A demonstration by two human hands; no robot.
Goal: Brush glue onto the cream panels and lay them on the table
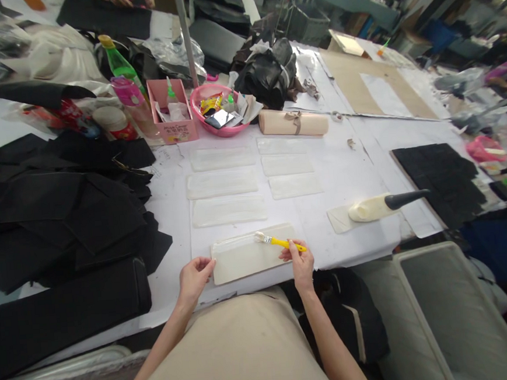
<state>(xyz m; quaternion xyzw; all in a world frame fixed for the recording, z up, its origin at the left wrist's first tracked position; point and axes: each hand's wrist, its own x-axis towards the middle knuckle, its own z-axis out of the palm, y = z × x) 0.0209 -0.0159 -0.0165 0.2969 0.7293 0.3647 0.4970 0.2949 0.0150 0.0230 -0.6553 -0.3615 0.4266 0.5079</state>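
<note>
Worktop: white-covered, in front of and under both hands.
Black cloth pile [57,211]: left of the left hand, not being handled.
Pale panel [250,259]: flat between the hands, near worktop edge; glossy band along far side, so brushing looks underway, probably unfinished.
Pale strips [229,210]: six, two columns beyond the hands; laid apart, apparently done with for now. Whether wet, can't tell.
Cream container [364,211]: lying right of the right hand, dark handle pointing away from it.
Left hand [194,279]: fingertips pinching panel's left end.
Right hand [302,263]: grasping brush handle.
Yellow brush [279,243]: bristles over panel's far half; contact unclear.
</note>
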